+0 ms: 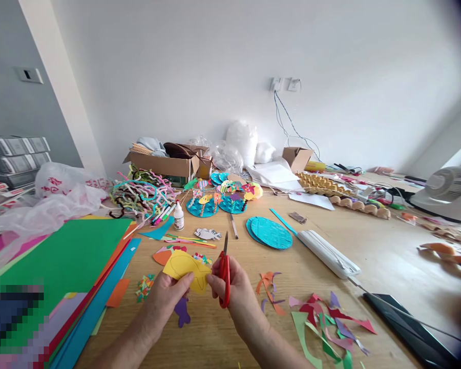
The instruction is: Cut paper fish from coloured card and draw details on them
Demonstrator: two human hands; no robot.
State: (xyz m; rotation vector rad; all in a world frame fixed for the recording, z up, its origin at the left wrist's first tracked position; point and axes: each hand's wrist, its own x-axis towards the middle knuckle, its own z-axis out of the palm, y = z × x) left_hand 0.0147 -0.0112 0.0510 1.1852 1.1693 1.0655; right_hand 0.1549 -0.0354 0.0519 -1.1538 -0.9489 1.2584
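My left hand (167, 296) pinches a piece of yellow paper (180, 265) with a fish outline drawn on it. In my right hand (238, 288) are red-handled scissors (225, 282), blades pointing up and away from the paper. The fingertips of that hand also touch the paper's right edge. Partly behind my left hand lies a purple paper fish (183, 313). Just beyond the yellow sheet are an orange paper cutout (160, 255) and small coloured paper bits (202, 258). A black-and-white fish cutout (208, 234) rests farther back.
Coloured paper sheets (77, 246) are stacked at left. Paper scraps (330, 328) lie at right, near a white power strip (328, 253) and a dark tablet-like device (407, 328). Farther back are a glue bottle (179, 218), blue discs (271, 232), pipe cleaners (142, 197) and a cardboard box (161, 165).
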